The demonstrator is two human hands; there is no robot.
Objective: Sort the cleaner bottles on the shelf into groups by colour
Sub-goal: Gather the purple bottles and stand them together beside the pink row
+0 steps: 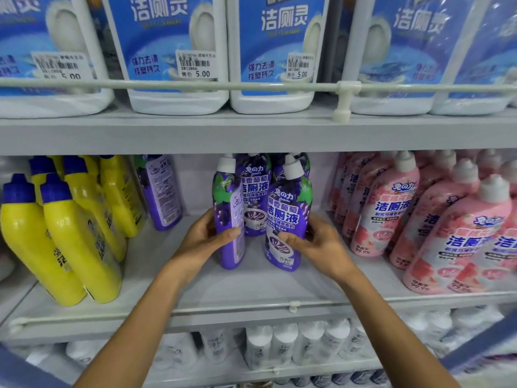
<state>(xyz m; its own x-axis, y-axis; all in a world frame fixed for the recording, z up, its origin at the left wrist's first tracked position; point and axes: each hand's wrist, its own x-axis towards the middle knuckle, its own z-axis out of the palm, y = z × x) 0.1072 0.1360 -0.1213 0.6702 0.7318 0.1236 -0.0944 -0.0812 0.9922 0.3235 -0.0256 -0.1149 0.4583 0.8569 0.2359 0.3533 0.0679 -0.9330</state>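
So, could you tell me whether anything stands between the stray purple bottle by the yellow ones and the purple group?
Nothing visible does: only bare shelf lies between the stray purple bottle and the purple group. The left hand and right hand each grip one of its bottles.

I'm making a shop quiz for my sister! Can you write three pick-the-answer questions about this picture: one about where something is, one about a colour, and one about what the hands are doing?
1. Where on the middle shelf do the pink bottles stand?
A) left end B) middle C) right end

2. What colour are the caps on the yellow bottles?
A) blue B) white C) red

3. What do the left hand and the right hand hold?
A) nothing B) one purple bottle each C) one pink bottle together

Answers:
1 C, they fill the shelf's right end.
2 A, every yellow one has a dark blue top.
3 B, one hand grips the left purple bottle, the other the right purple bottle.
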